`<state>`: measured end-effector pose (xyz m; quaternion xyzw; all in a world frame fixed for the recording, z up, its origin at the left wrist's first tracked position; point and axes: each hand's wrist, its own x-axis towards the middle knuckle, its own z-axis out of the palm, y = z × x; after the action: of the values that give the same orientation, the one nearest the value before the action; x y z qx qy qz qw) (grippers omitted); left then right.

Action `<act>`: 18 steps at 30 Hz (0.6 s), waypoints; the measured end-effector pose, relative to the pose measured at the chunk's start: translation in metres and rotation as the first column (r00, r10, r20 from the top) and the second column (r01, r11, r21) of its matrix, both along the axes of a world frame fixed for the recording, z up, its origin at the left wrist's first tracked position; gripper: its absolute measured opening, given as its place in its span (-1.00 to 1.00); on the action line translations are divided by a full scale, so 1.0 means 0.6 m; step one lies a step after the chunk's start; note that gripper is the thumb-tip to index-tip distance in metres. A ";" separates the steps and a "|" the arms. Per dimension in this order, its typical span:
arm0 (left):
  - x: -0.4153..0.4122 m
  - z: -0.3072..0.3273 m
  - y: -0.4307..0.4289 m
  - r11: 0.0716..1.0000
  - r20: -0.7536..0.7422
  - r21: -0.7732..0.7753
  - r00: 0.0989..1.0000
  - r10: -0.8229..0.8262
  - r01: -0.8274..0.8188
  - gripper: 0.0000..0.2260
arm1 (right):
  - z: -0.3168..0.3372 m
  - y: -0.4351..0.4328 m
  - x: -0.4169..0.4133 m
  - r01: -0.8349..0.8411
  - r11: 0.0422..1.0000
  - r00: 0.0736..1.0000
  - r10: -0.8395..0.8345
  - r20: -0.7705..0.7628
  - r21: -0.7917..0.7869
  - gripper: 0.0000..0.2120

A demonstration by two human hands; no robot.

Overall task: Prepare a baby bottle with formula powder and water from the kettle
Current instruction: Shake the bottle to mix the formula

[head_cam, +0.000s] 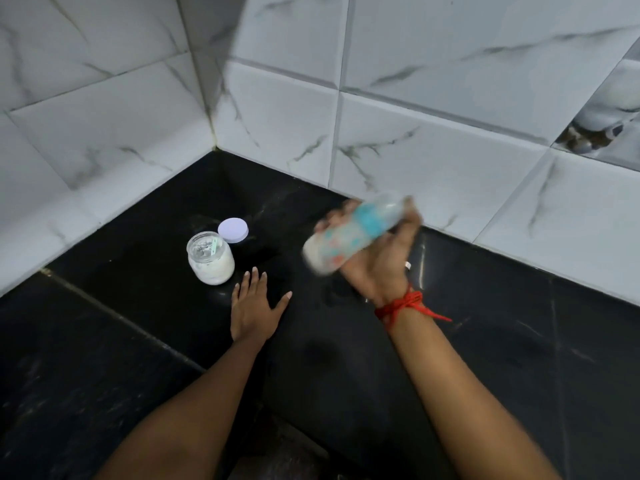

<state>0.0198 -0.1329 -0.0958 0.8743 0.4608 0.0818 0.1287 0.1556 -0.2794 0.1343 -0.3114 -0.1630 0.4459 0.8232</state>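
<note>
My right hand grips a baby bottle above the black counter. The bottle is tilted nearly on its side and blurred, with blue and orange print and milky liquid inside. My left hand lies flat on the counter, fingers spread, holding nothing. Just beyond its fingertips stands an open glass jar of white formula powder with a scoop inside. The jar's white lid lies behind it. No kettle is in view.
White marble-patterned wall tiles close off the counter at the back and left, meeting in a corner. A red thread is tied around my right wrist. The counter's front edge runs near the bottom of the view.
</note>
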 end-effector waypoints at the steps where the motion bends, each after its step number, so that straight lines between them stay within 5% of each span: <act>1: -0.001 0.000 0.000 1.000 -0.004 0.004 1.000 -0.006 0.006 -0.25 | 0.002 0.008 -0.002 -0.115 0.993 0.990 0.113 0.083 0.018 -0.30; 5: 0.002 -0.004 0.003 1.000 0.002 0.002 1.000 0.002 -0.002 -0.24 | -0.034 0.007 0.017 -0.133 0.978 0.969 0.162 -0.188 0.159 -0.24; 9: 0.000 -0.007 0.002 1.000 0.002 0.012 1.000 -0.001 0.001 -0.16 | -0.035 0.002 0.013 -0.203 0.979 0.975 0.203 0.093 -0.010 -0.31; 12: 0.002 -0.003 0.001 1.000 0.000 -0.003 1.000 0.008 -0.008 -0.24 | -0.035 -0.007 0.032 -0.094 0.984 0.975 0.121 -0.185 0.151 -0.31; 16: 0.000 -0.001 0.001 1.000 -0.002 0.002 1.000 -0.005 0.005 -0.25 | -0.022 -0.006 0.017 -0.230 0.973 0.958 0.220 0.186 0.032 -0.31; 18: 0.002 0.001 0.002 1.000 -0.001 0.000 1.000 0.004 -0.004 -0.25 | -0.006 -0.014 0.036 -0.089 0.982 0.994 0.098 -0.047 0.167 -0.35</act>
<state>0.0207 -0.1318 -0.0955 0.8733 0.4628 0.0815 0.1283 0.1774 -0.2879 0.1305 -0.2219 -0.1912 0.4773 0.8285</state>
